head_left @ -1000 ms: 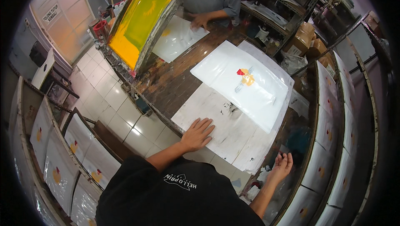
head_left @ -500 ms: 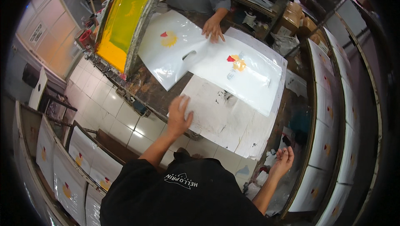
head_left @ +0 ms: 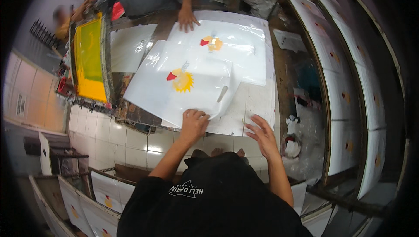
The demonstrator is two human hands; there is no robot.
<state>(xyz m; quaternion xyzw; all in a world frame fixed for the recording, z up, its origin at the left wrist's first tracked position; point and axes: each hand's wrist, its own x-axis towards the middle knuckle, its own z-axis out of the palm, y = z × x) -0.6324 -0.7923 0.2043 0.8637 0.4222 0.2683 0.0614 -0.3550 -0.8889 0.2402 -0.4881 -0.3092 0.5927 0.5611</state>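
My left hand [head_left: 194,124] pinches the near edge of a white plastic bag [head_left: 183,86] printed with a yellow sun and a red shape, lying on the wooden table [head_left: 283,69]. My right hand [head_left: 261,134] hovers with spread fingers over white sheets [head_left: 257,104] at the table's near edge, holding nothing. A second printed bag [head_left: 227,45] lies farther back, and another person's hand [head_left: 187,18] presses on its far edge. A blank white bag [head_left: 128,47] lies to the left of it.
A yellow printing screen [head_left: 87,62] in its frame stands at the table's left end. Racks of printed white bags [head_left: 349,84] run along the right, and more [head_left: 100,197] at the lower left. White floor tiles [head_left: 131,136] lie below, with crumpled plastic [head_left: 305,149] at the right.
My left hand has shifted from flat on the sheets to gripping the printed bag's edge. My right hand has risen from the table's side to over the sheets. The printed bag now lies nearer me.
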